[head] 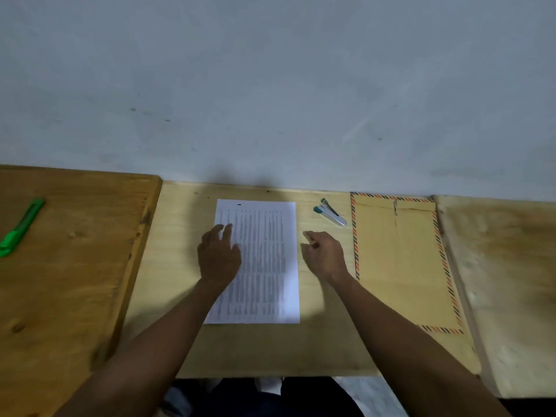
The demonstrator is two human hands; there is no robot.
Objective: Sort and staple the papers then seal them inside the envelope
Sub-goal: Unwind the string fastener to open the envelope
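My left hand (219,256) lies flat on the left side of the printed papers (264,260), fingers straight, holding nothing. It hides part of the page, and the print is too blurry to read. My right hand (326,255) is just beside the papers with fingers loosely curled, and I cannot tell if it touches the table (180,236). The stapler (330,212) lies between the papers and the striped envelope (400,260). A green cutter (21,227) lies far left.
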